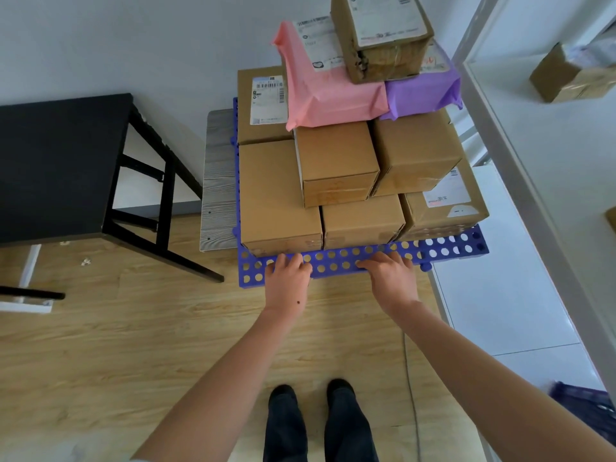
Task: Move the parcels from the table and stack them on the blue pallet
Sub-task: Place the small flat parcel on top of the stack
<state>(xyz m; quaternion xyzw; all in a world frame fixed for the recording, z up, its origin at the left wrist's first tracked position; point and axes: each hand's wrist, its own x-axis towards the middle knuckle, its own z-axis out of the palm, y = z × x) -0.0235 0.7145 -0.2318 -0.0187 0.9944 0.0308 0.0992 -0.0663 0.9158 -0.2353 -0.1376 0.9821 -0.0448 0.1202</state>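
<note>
Left hand (288, 275) and right hand (390, 275) lie flat on pallet (326, 274) front edge, fingers extended, holding nothing. Nudge evenly, slowly: top box (383, 28) rests on soft bags (326, 98)

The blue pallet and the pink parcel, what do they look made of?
The blue pallet looks like moulded plastic: even colour, regular round holes. The pink parcel seems to be a soft plastic mailing bag: it wrinkles and folds.
</note>
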